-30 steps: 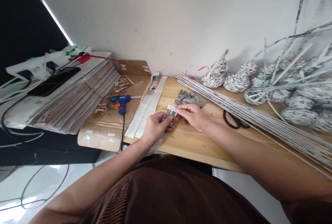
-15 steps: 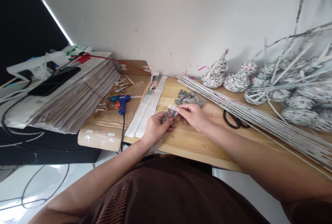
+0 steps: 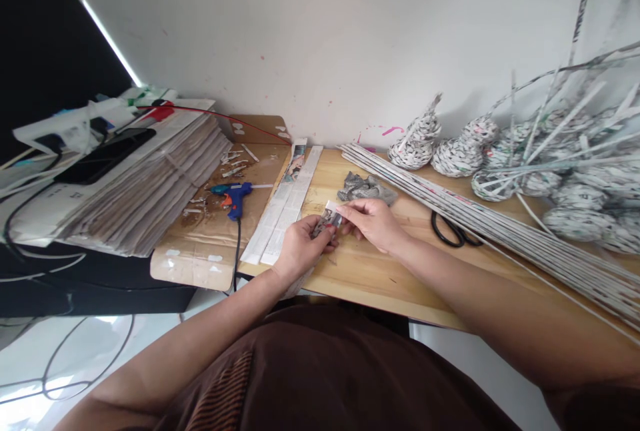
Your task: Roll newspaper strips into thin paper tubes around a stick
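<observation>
A printed newspaper strip [image 3: 331, 213] is held between both hands above the front of the wooden table [image 3: 370, 271]. My left hand [image 3: 303, 242] is closed on its lower part, thumb on top, and the strip's tail hangs below that wrist. At the upper end, my right hand [image 3: 371, 223] pinches the strip's edge between thumb and fingers. Just left of the hands lie flat newspaper strips [image 3: 286, 218]. Behind the right hand sits a crumpled grey piece [image 3: 361, 188], whose material I cannot make out.
A blue glue gun [image 3: 239, 200] lies on cardboard [image 3: 200, 264] to the left, beside a tall paper stack [image 3: 165, 198]. Rolled paper sticks [image 3: 450, 208] run diagonally at the right, over black-handled scissors [image 3: 447, 231]. Woven paper shapes [image 3: 457, 151] stand along the wall.
Almost nothing differs. The right hand's fingertips have shifted slightly left along the upper end of the strip; the left hand keeps its hold.
</observation>
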Motion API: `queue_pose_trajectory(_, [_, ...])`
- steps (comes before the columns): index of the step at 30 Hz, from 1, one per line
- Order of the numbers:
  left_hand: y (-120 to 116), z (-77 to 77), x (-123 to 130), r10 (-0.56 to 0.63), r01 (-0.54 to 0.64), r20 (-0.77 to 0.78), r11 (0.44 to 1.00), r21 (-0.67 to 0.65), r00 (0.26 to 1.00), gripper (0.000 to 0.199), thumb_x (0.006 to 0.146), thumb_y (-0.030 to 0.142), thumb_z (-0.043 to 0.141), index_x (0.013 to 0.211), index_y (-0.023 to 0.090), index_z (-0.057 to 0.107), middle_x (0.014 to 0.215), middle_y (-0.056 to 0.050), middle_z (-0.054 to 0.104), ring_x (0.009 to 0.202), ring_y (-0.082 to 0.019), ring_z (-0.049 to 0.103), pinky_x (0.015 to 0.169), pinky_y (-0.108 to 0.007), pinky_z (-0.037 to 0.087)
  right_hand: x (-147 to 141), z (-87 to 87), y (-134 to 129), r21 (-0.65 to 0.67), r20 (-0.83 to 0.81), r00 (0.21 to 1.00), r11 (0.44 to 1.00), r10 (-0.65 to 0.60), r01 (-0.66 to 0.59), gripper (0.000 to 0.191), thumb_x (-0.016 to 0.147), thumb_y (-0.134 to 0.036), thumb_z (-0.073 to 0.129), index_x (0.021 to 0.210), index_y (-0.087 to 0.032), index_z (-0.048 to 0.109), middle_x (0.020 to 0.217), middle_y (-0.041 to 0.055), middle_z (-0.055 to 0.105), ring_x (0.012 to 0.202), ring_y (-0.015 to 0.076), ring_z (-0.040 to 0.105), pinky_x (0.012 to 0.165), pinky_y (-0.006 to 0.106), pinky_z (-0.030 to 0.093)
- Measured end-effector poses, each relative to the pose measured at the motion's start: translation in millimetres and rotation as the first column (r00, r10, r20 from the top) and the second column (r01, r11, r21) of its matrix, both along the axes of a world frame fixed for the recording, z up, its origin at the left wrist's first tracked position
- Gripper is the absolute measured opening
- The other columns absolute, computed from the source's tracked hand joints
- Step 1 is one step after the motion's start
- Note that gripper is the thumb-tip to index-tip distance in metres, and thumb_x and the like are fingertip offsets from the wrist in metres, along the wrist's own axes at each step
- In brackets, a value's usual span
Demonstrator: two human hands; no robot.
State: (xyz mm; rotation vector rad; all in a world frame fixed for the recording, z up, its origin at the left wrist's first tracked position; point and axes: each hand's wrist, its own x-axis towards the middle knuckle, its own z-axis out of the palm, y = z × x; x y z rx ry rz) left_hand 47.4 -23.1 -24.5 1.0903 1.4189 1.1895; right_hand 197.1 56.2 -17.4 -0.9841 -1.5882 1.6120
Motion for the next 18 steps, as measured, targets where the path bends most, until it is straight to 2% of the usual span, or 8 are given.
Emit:
queue_pose_trajectory(5, [0.2,1.0,-1.9,0.000,0.001,0.035,1.000,-0.013,0.999,0.028,0.077,0.040,0.069,0.084,0.014,0.064,0.071,-0.004,0.068,0.065,-0.015,0.067,0.061,-0.026,0.058,1.5,6.2,-0.2,-0.026,-0.071,0.994,0.996,0.086,-0.088,0.038,0.074,-0.052,0.071,0.080,-0.014,0.070,0.066,0.0031,0.065,0.055,0.0123,0.061,0.038,0.018,0.040])
queue_pose_trajectory(10, [0.6,4.0,-3.1,0.003,-0.002,0.068,1.000,-0.010,0.998,0.028,0.077,0.037,0.069,0.086,0.011,0.064,0.074,-0.006,0.068,0.064,-0.013,0.065,0.060,-0.024,0.057,3.5,9.3,0.4,0.004,-0.092,0.980,0.984,0.177,-0.177,0.037,0.074,-0.049,0.072,0.087,-0.014,0.073,0.067,0.0029,0.067,0.060,0.0127,0.061,0.044,0.020,0.045])
queue_pose_trajectory(12, [0.8,4.8,-3.3,0.003,-0.002,0.080,1.000,-0.012,0.997,0.028,0.077,0.036,0.070,0.087,0.011,0.064,0.075,-0.006,0.067,0.064,-0.013,0.065,0.060,-0.024,0.057,3.8,8.4,0.7,0.004,-0.115,0.976,0.983,0.183,-0.183,0.037,0.073,-0.048,0.073,0.089,-0.015,0.073,0.070,0.0031,0.068,0.063,0.0131,0.062,0.047,0.020,0.047])
queue_pose_trajectory(18, [-0.2,4.9,-4.7,-0.010,0.009,0.067,1.000,0.015,0.998,0.033,0.078,0.044,0.068,0.085,0.012,0.064,0.069,-0.004,0.066,0.064,-0.014,0.064,0.058,-0.024,0.056,3.4,6.2,0.7,-0.064,-0.146,0.984,0.992,0.102,-0.112,0.041,0.075,-0.055,0.068,0.074,-0.014,0.069,0.074,0.0056,0.068,0.066,0.0145,0.065,0.048,0.020,0.049])
